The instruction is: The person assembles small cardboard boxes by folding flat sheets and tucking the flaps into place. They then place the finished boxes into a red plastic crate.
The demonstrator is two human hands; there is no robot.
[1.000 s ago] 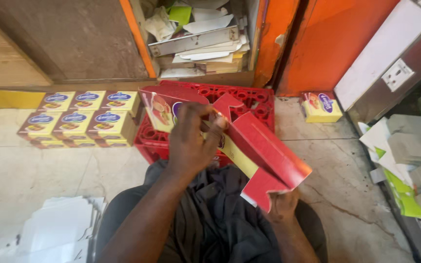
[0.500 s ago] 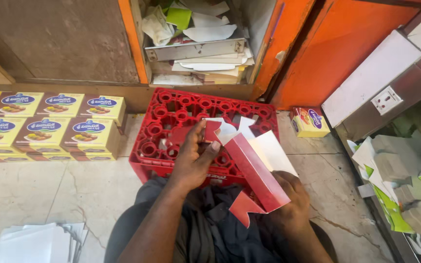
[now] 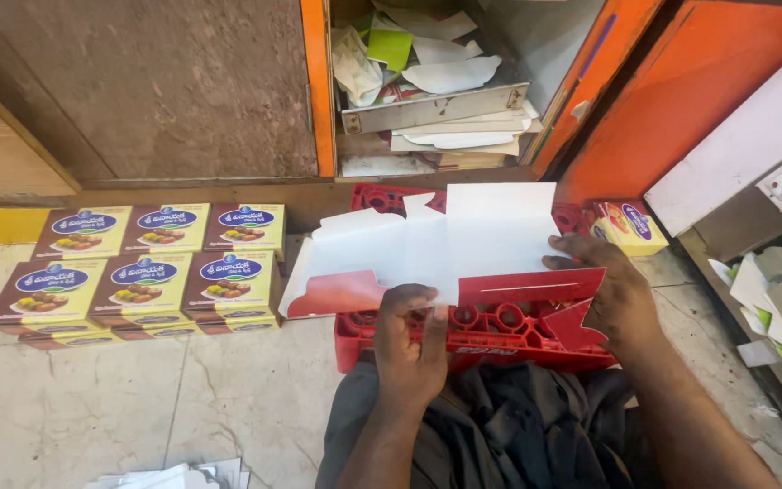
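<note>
The flat card (image 3: 436,240) lies open across the top of the red crate (image 3: 491,330), white side up. Its long way runs left to right, from one hand to the other. The left hand (image 3: 414,349) sits at the near edge of the card, about the middle, with fingers closed on the edge where white meets red. The right hand (image 3: 613,294) is at the right end, with fingers flat on the white part and over a red flap (image 3: 531,288). It seems to press more than pinch, and I cannot tell if the thumb is under the card. The card spreads up and away from both hands. Its left end hangs past the crate's left edge, toward the stacked boxes (image 3: 142,272) on the floor.
</note>
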